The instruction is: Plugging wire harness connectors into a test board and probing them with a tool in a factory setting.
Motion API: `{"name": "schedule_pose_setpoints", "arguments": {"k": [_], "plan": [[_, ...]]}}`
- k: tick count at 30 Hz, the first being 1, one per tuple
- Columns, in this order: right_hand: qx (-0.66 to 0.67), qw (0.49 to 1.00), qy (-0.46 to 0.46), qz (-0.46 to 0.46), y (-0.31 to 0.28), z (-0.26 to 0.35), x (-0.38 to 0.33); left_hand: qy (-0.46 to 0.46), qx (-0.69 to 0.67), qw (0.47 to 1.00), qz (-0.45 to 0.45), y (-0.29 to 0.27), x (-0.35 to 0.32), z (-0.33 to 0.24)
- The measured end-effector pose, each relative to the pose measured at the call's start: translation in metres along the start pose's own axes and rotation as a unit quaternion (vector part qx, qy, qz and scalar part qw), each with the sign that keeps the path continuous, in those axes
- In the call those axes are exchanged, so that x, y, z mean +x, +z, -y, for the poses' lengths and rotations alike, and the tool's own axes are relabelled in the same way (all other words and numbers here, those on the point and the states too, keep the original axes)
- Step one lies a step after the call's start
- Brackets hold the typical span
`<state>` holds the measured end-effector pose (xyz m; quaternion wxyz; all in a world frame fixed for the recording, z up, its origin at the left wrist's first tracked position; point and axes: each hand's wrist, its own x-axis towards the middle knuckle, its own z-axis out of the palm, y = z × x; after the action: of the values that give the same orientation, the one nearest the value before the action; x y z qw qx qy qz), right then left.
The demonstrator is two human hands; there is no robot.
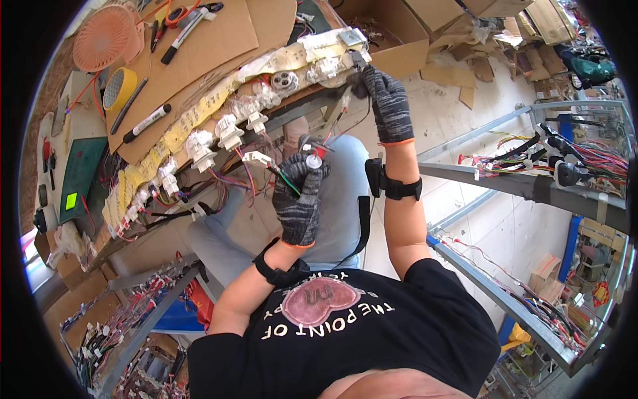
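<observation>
My left hand [299, 196], in a grey-black knit glove, is closed over my lap around a small red-and-white cylindrical piece [314, 159]. Beside its fingers, a white connector [258, 158] trails a green wire [287, 183]. My right hand [387, 103], gloved alike, reaches up to the far right end of the fixture strip. Its fingertips close on a black connector [358, 61] there, with dark wires hanging below. Yellowed tape covers much of the long strip [206, 100]. White connector holders [228, 133] line its near edge, and coloured wires droop from several of them.
Cardboard [219, 40] covers the bench behind the strip, holding markers [147, 123], a yellow tape roll [120, 89] and an orange fan [106, 38]. Metal racks with wire bundles [558, 156] stand at right and lower left [113, 339]. An open cardboard box [399, 46] is at the far side.
</observation>
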<state>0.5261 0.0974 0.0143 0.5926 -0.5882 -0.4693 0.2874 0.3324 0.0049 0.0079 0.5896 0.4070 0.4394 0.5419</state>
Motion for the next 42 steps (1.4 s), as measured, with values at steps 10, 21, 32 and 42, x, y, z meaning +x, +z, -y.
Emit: {"name": "schedule_pose_setpoints", "arguments": {"k": [10,21,32,42], "plan": [[0.238,0.956,0.166,-0.047,0.043,0.022,-0.048,0.042,0.052,0.998,0.003,0.003,0.003,0.005],[0.232,0.943,0.239,-0.025,0.042,0.026,-0.025,-0.067,0.017,0.997,0.025,-0.008,0.004,-0.015],[0.226,0.94,0.254,-0.033,0.042,0.026,-0.025,-0.027,0.109,0.992,0.053,-0.013,0.017,-0.001],[0.248,0.929,0.275,-0.026,0.04,0.024,-0.024,-0.081,0.07,0.993,0.058,-0.012,0.02,-0.002]]}}
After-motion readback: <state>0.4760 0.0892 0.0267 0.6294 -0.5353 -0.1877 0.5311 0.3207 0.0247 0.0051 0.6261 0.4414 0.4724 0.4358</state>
